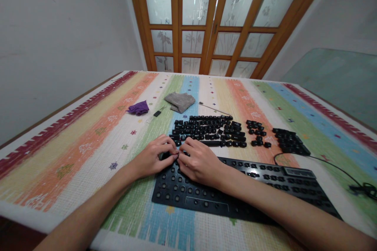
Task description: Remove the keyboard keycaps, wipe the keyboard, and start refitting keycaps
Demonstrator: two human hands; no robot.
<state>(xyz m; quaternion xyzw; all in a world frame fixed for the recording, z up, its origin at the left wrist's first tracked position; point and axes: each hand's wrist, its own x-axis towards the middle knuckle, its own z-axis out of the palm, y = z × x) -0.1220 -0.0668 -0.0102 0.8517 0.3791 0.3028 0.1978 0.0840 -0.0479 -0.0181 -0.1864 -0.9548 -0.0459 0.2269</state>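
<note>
A black keyboard base (253, 205) with its keycaps off lies slantwise before me. Over its upper left corner my left hand (156, 155) is closed, thumb and fingers pinched together. My right hand (200, 160) meets it there, fingers curled down and their tips touching or nearly touching the left ones. Whatever the fingertips pinch is hidden or too small to make out. Just beyond the hands, black keycaps (203, 129) are laid out in rows. Separate groups of keycaps, a smaller cluster (256, 127) and a number-pad block (290, 141), sit to the right.
Past the keycaps lie a grey cloth (180, 102), a purple cloth (138, 108), a small black wire-legged tool (157, 113) and a thin stick (215, 108). The keyboard cable (330, 161) runs off right. A striped tablecloth (97, 145) covers the table. Wooden glass-paned doors (176, 8) stand behind.
</note>
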